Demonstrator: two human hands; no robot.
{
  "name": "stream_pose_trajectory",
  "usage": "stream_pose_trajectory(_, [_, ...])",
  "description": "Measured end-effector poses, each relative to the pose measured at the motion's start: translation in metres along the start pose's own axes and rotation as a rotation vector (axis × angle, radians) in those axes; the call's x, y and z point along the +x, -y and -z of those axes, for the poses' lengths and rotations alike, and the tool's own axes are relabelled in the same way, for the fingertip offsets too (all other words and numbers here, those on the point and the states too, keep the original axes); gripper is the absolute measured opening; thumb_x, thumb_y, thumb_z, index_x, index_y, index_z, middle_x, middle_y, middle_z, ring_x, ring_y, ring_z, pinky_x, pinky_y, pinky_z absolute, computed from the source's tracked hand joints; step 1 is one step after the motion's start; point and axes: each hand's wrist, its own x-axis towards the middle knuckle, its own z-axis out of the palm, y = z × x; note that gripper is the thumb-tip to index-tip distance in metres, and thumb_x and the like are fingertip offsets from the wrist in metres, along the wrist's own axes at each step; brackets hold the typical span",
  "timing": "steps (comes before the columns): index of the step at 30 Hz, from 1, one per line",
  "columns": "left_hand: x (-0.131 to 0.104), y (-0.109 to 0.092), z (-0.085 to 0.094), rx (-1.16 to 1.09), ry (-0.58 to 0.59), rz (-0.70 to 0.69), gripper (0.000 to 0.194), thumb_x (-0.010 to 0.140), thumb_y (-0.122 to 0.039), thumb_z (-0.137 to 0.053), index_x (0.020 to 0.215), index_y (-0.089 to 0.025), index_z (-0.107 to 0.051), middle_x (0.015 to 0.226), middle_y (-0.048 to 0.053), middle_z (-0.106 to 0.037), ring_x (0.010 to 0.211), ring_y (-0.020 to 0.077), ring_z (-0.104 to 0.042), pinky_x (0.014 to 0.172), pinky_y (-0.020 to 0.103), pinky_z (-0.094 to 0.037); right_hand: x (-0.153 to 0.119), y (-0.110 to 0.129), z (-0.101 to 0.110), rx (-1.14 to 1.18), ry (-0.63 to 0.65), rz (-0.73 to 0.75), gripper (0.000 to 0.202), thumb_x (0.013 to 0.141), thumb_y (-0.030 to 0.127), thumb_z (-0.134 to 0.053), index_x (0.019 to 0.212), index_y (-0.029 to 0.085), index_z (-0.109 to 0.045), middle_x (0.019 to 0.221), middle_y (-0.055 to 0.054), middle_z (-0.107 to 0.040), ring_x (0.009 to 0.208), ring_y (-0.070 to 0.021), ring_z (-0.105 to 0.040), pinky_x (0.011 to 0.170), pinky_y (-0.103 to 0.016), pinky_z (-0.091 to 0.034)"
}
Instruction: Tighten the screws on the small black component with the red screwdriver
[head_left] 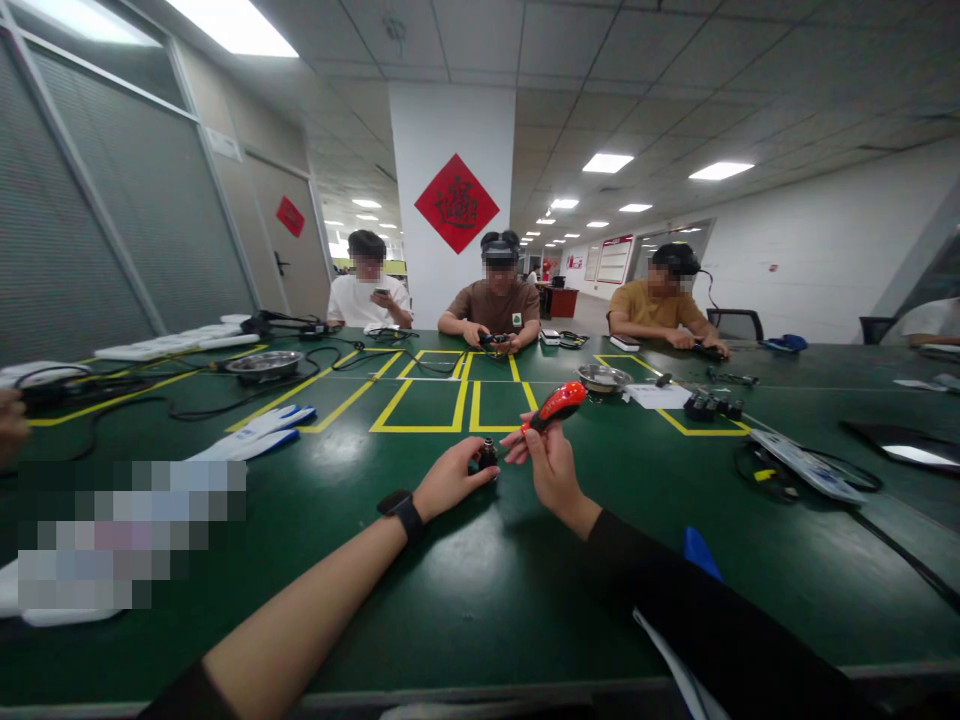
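Note:
Near the middle of the green table (420,640), my left hand (452,478) holds a small black cylindrical part (488,455) with a metallic top, pinched between thumb and fingers. A red and black screwdriver (556,402) is in my right hand (553,468), its handle pointing up and to the right. The tip end points down and left toward the black part; whether the two touch is too small to tell. Some fingers of the right hand stretch toward the left hand.
White and blue gloves (259,435) lie left. Metal bowls stand at the back left (264,365) and back right (602,378). Black parts (712,405), a cabled white strip (806,465) and a blue object (701,553) lie right. People sit across the table.

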Motion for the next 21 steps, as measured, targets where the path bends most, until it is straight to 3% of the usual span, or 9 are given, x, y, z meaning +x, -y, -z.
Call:
stream_pose_trajectory(10, [0.0003, 0.0029, -0.0003, 0.012, 0.009, -0.018, 0.025, 0.076, -0.038, -0.059, 0.088, -0.016, -0.054, 0.082, 0.002, -0.056, 0.072, 0.0156, -0.051, 0.065, 0.026, -0.040, -0.0022, 0.0011, -0.0028, 0.016, 0.066, 0.035, 0.025, 0.091, 0.038, -0.037, 0.108, 0.019, -0.040, 0.083, -0.004, -0.064, 0.062, -0.0129, -0.062, 0.056, -0.025, -0.050])
stream_pose_trajectory(21, [0.0002, 0.0045, 0.0002, -0.004, 0.016, -0.024, 0.027, 0.076, -0.036, -0.060, 0.093, -0.016, -0.055, 0.084, 0.003, -0.057, 0.074, 0.0160, -0.052, 0.067, 0.027, -0.042, -0.0032, 0.0003, 0.0000, -0.114, 0.161, 0.059, 0.025, 0.091, 0.035, -0.037, 0.110, 0.019, -0.042, 0.084, -0.004, -0.064, 0.064, -0.0129, -0.061, 0.059, -0.026, -0.049])
